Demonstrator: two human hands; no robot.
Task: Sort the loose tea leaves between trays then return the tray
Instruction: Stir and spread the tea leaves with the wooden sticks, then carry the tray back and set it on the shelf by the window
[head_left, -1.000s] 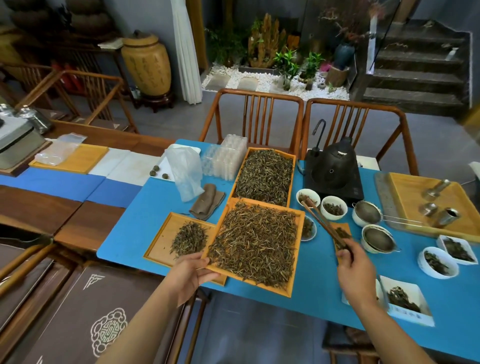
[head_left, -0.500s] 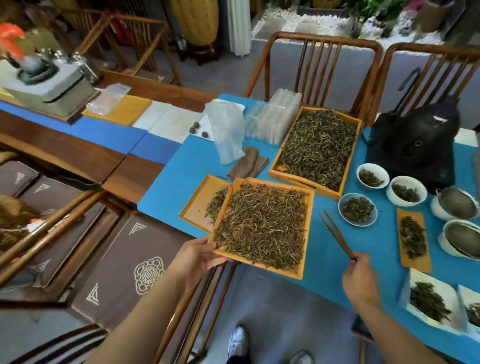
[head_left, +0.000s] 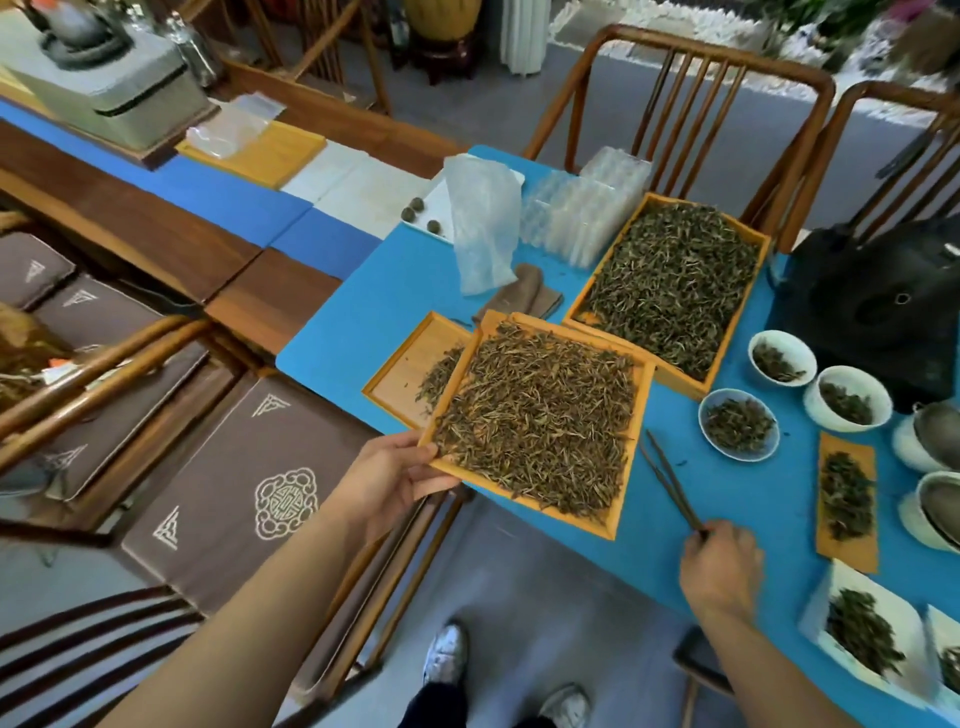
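A square wooden tray (head_left: 621, 524) heaped with loose tea leaves sits at the near edge of the blue table. My left hand (head_left: 387, 480) grips its near left corner. The tray overlaps a smaller, lower tray (head_left: 402, 366) that holds a small pile of leaves. Behind them lies a long wooden tray (head_left: 730, 358), also full of leaves. My right hand (head_left: 719, 569) is closed on dark wooden tongs (head_left: 670, 480), whose tips point up toward the held tray's right side without touching it.
White bowls of tea (head_left: 737, 423) and a narrow wooden scoop (head_left: 847, 499) lie to the right. A black kettle (head_left: 883, 306), a plastic bag (head_left: 485, 223), a folded cloth (head_left: 530, 296) and clear boxes (head_left: 584, 208) stand behind. Wooden chairs (head_left: 691, 104) ring the table (head_left: 374, 291).
The view has tipped downward and drawn closer. My left hand keeps its hold on the tray's corner, and my right hand with the tongs has come back from the bowls toward the table edge.
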